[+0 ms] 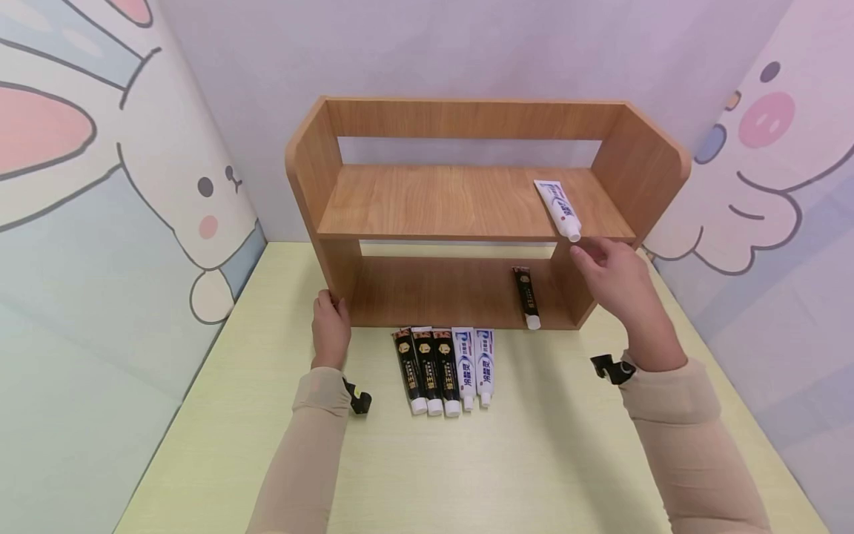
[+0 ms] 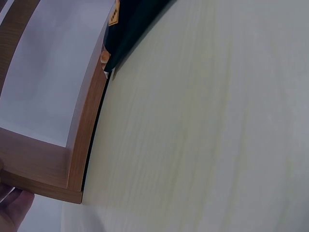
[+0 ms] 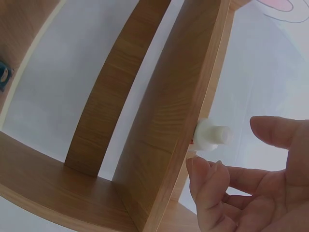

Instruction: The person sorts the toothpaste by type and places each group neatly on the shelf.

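A two-tier wooden shelf (image 1: 434,200) stands on the table. My left hand (image 1: 330,330) grips the front edge of its left side panel low down; in the left wrist view the fingers (image 2: 17,208) wrap that panel's edge. On the upper board lies a white toothpaste tube (image 1: 559,211), its cap (image 3: 212,134) jutting past the front edge. Just beside that cap is my right hand (image 1: 617,278), thumb and fingers apart with nothing between them. A black toothpaste tube (image 1: 525,297) lies on the lower board towards the right, cap to the front.
In front of the shelf, three black toothpaste tubes (image 1: 425,371) and two white toothpaste tubes (image 1: 475,367) lie in a row on the pale table (image 1: 427,475), caps towards me. Walls with cartoon animals (image 1: 200,200) close in at the sides.
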